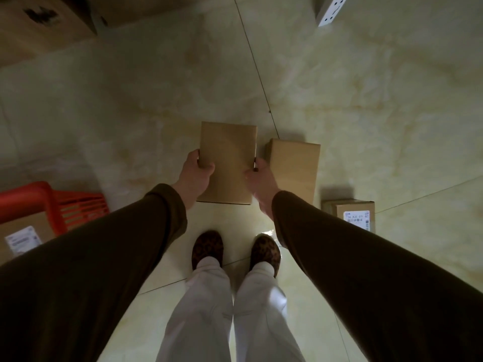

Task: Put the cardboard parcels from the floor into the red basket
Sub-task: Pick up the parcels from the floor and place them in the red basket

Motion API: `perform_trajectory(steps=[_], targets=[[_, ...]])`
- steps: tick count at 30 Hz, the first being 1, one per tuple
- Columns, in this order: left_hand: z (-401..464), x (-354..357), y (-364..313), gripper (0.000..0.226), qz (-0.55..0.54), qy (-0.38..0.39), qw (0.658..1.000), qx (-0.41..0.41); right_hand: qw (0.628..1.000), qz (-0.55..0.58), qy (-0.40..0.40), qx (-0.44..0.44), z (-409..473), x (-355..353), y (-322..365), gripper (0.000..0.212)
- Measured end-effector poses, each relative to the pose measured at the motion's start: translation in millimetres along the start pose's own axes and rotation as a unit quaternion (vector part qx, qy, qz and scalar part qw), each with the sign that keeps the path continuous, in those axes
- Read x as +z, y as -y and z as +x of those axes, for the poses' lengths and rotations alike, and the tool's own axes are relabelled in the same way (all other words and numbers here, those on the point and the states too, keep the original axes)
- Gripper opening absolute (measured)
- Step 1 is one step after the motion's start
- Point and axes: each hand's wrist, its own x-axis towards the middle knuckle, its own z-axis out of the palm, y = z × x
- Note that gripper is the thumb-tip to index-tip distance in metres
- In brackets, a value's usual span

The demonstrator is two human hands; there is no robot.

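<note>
I hold a plain cardboard parcel (228, 158) above the floor, in front of my feet. My left hand (196, 176) grips its left edge and my right hand (261, 181) grips its right edge. A second plain parcel (296, 168) lies on the tiles just right of it. A third parcel (351, 214) with a white label lies further right. The red basket (65, 202) stands at the left edge, and a labelled parcel (24, 235) lies inside it.
Large cardboard boxes (44, 24) stand at the far left on the pale tiled floor (366, 105). A white perforated post (332, 9) is at the top right. My feet in patterned slippers (207, 248) stand below the held parcel.
</note>
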Motion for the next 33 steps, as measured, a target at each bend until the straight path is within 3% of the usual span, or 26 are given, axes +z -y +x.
perform_trajectory(steps=[5,15,25,33], targets=[[-48.6,-24.4,-12.0,0.052,-0.023,-0.023,0.999,0.026,0.998,0.009,-0.042,-0.038,-52.1,-1.4,19.9,0.048],[-147.0,-66.1,-17.4,0.048,-0.064,-0.061,0.994,0.064,0.994,0.004,-0.025,-0.108,-145.3,1.1,30.9,0.048],[-230.0,-89.6,38.8,0.049,-0.124,-0.117,0.984,0.058,0.986,-0.062,0.003,-0.153,-220.8,28.1,-7.9,0.045],[-278.6,-159.5,99.3,0.052,-0.165,-0.124,0.976,0.072,0.981,-0.09,0.001,-0.171,-281.0,103.2,-34.9,0.042]])
